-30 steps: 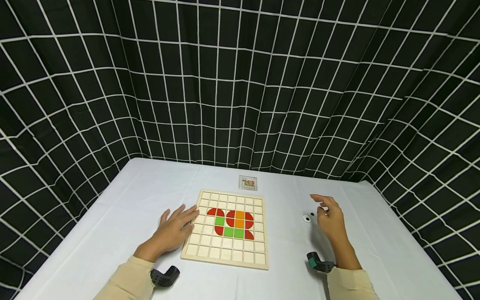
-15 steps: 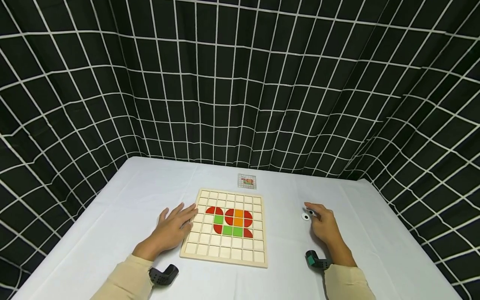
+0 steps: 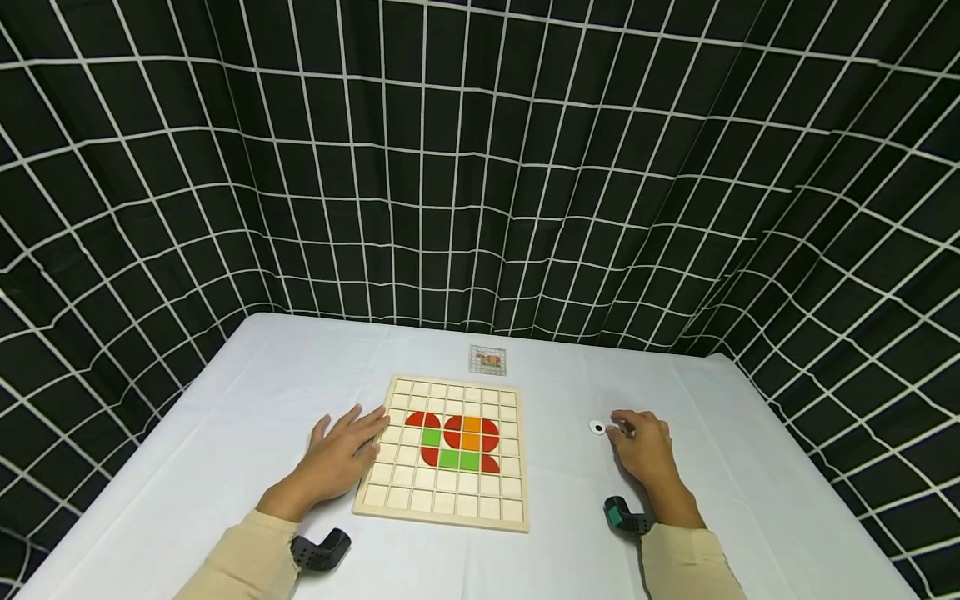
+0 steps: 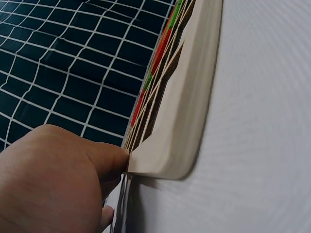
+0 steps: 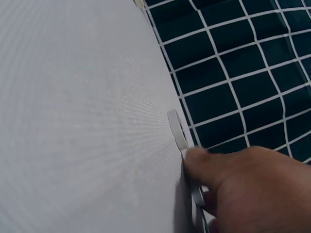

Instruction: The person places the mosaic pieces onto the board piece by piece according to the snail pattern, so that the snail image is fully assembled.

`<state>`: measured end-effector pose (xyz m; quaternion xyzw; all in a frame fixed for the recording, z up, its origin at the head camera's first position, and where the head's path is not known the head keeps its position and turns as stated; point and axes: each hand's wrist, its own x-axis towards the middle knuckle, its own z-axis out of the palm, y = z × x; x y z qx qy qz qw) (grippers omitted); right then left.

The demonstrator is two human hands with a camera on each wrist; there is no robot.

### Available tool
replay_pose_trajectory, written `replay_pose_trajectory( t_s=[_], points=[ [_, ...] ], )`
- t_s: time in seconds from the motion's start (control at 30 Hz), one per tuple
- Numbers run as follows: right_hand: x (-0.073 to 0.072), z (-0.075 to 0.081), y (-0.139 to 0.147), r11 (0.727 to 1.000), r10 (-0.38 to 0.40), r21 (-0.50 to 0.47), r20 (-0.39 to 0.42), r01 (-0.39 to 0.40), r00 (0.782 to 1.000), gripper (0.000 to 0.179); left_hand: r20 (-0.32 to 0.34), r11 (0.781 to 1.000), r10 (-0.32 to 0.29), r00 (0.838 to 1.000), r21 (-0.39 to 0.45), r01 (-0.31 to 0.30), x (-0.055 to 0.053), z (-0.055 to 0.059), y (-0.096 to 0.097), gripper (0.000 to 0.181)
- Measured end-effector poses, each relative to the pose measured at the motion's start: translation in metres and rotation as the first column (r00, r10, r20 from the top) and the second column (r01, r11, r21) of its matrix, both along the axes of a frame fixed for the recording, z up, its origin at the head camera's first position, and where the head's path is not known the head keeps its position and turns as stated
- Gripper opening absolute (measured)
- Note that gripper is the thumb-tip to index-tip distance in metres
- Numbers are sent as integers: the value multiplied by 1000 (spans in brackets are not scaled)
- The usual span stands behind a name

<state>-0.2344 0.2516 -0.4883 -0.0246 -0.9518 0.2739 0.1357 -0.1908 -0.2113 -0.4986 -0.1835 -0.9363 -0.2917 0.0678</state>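
My left hand (image 3: 333,460) rests at the left edge of a wooden grid board (image 3: 435,502), its fingers straight and spread. In the left wrist view, the thumb touches the corner of the board's frame (image 4: 170,141). Red, green and orange tiles (image 3: 471,425) form a snail-like figure on the board. Off to the right, my right hand (image 3: 645,450) pinches a round eye piece (image 5: 197,191) between thumb and fingers, low over the table; the fingers hide it in the head view. Another white eye piece (image 3: 597,427) with a black pupil lies just left of the fingertips.
A small picture card (image 3: 488,360) with a similar figure lies behind the board. White cloth covers the table (image 3: 562,500). Black curtains (image 3: 450,167) with a white grid surround its back and sides.
My right hand has come down and left onto the two eye pieces, and its fingers have closed round one of them. The left hand has stayed at the board's edge.
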Motion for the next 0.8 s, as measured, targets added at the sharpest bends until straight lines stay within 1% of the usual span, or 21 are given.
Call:
replay_pose_trajectory(
  t_s=[0.1,0.27,0.33,0.43,0.57,0.63,0.8],
  points=[
    [0,1,1,1000,-28,1,18,28,999,30,8,1000,4,1000,2,-4,0,-1,0,42],
    [0,1,2,1000,-15,-12,51,16,999,40,11,1000,5,1000,1,-5,0,-1,0,42],
    [0,0,3,1000,-13,-11,48,14,999,38,3,1000,4,1000,-2,-4,-1,-1,0,42],
    [1,-1,3,1000,-31,3,24,31,999,28,-4,1000,5,1000,1,-5,-1,-1,1,42],
    [0,-1,2,997,-77,15,18,77,997,32,-5,1000,9,1000,6,-9,-1,-2,1,42],
    [0,-1,3,997,-74,15,26,74,997,34,-6,1000,10,1000,6,-10,-1,-2,1,42],
    [1,0,4,1000,-9,24,50,8,999,38,-7,1000,7,1000,8,-7,-1,-1,1,42]
  ],
)
